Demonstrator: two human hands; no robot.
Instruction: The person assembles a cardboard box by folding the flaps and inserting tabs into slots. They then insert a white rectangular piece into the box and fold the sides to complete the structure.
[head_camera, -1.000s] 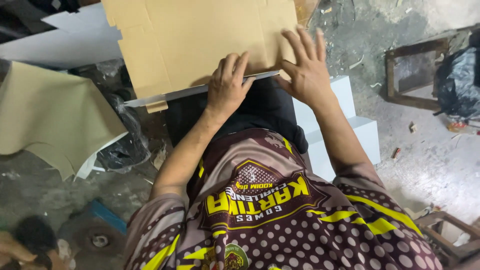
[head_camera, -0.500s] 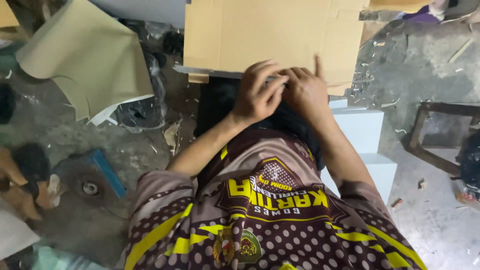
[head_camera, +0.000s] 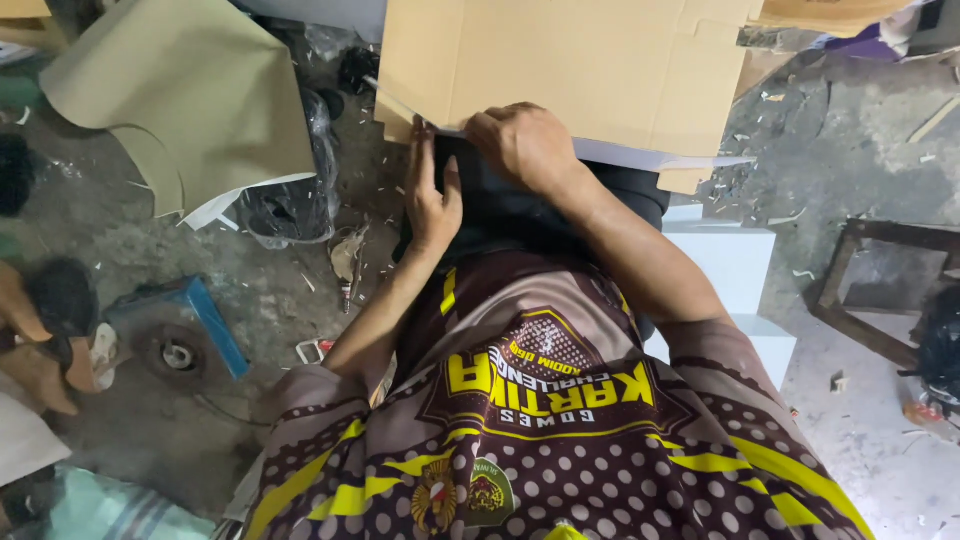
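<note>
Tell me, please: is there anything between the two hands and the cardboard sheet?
Nothing visible. The left hand lies flat along the near edge of the cardboard sheet, and the right hand rests curled on that same edge.

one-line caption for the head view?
Both hands, left hand and right hand, press the near edge of a cardboard sheet.

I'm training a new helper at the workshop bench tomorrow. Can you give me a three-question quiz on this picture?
1. True or false: the left hand lies flat with fingers stretched along the near edge of the cardboard sheet.
2. The right hand is: A) curled on the sheet's edge, B) raised clear of it, C) on the floor.
3. What colour are the blocks beside the person's right arm?

Key: 1 true; 2 A; 3 white.
</note>
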